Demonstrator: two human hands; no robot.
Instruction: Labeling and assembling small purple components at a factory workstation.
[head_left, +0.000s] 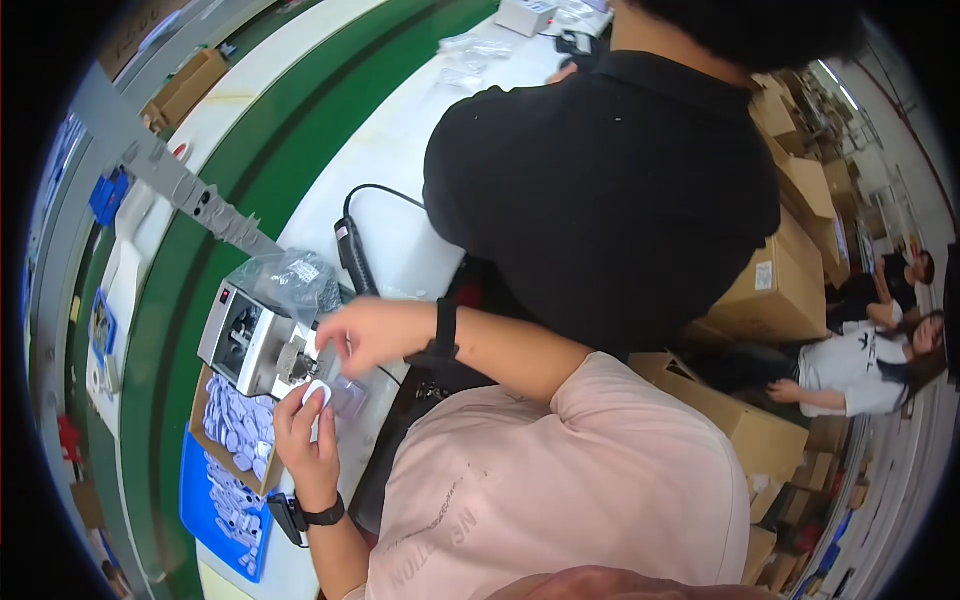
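My left hand [305,440], with a black watch on its wrist, pinches a small white round piece [317,393] just in front of a small grey metal machine [245,345]. My right hand [365,335], a black band on its wrist, reaches in from the right with curled fingers. Its fingertips rest at the machine's front end, just above the white piece. Whether those fingers hold anything is hidden. A clear plastic sheet [350,398] lies under both hands.
A cardboard tray [200,420] and a blue tray [195,510] of several white round pieces sit left of my left hand. A clear bag [290,280] and a black corded tool [352,255] lie behind the machine. A person in black [600,180] stands close. Cardboard boxes [770,290] are at right.
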